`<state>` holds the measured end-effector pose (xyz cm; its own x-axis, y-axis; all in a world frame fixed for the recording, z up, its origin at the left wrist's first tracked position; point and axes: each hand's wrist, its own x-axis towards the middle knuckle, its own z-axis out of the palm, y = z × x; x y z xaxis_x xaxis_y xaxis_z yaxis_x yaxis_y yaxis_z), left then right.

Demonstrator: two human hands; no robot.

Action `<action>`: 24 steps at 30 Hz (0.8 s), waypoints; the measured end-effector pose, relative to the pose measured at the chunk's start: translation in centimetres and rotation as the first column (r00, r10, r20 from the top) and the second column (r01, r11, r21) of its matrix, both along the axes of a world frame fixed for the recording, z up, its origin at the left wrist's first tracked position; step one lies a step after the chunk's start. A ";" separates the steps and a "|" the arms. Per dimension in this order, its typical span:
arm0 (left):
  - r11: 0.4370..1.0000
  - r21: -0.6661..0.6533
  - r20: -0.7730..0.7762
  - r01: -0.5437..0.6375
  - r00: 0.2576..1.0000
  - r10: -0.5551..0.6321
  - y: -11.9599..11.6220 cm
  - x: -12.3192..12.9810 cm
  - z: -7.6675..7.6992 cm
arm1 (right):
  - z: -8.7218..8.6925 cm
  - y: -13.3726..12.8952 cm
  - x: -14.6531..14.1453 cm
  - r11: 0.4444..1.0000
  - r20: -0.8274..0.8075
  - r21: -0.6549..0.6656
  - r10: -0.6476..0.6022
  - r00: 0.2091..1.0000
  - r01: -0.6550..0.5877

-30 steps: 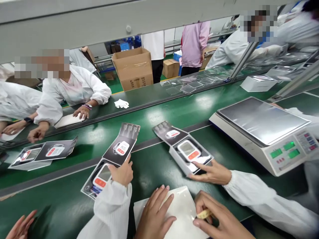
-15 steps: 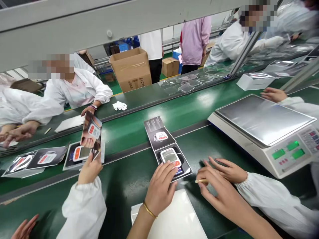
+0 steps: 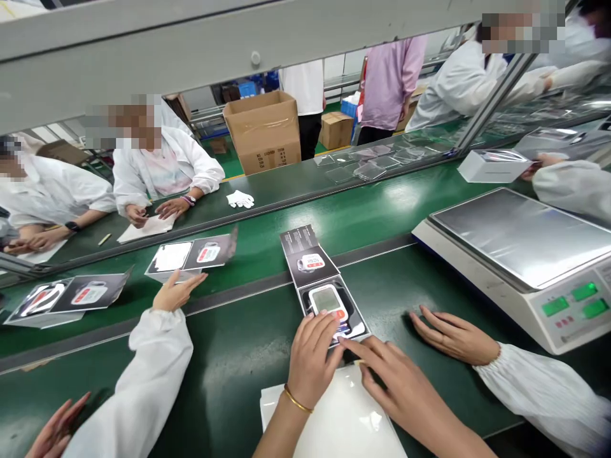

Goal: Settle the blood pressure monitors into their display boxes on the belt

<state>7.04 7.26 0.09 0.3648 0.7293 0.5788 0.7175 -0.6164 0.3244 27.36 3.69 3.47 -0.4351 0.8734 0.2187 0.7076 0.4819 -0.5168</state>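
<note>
An open display box (image 3: 351,299) lies in front of me, its dark printed lid (image 3: 308,257) folded back away from me. Inside is a white monitor (image 3: 321,298) with a grey screen and an orange button. My left hand (image 3: 312,350), wearing a gold bangle, rests with outstretched fingers over the monitor's near end. At the box's near edge, my right hand (image 3: 394,372) reaches in with its index finger extended. A thin yellowish stick (image 3: 359,362) is pinched in that hand, mostly hidden. Beneath both hands lies a glossy white stack (image 3: 351,413).
A weighing scale (image 3: 525,235) stands at right, near a co-worker's hand (image 3: 458,337). Another co-worker's hand (image 3: 174,292) is beside an open box (image 3: 191,254) at left. Across the belt lie a white glove (image 3: 240,199) and clear plastic trays (image 3: 370,170).
My right hand has moved left to the box's near edge; my left hand stays on it. The left co-worker has released a box, now lying open. A hand at right now touches a white box.
</note>
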 end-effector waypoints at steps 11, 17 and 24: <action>0.939 0.288 -0.255 -0.189 0.930 0.266 -3.5 -16.3 0.4 | -1.3 -3.3 1.5 0.895 -0.061 -0.439 -0.114 0.992 0.076; 0.999 -0.015 -0.395 -0.028 0.918 0.020 -8.8 -11.9 -0.7 | -4.8 -5.0 -0.6 0.949 0.120 -0.291 -0.092 0.989 0.123; 0.971 -0.238 -0.467 0.020 0.874 -0.132 -10.0 -9.0 -2.9 | -5.2 -5.4 -4.7 0.999 0.268 0.004 0.034 0.963 -0.036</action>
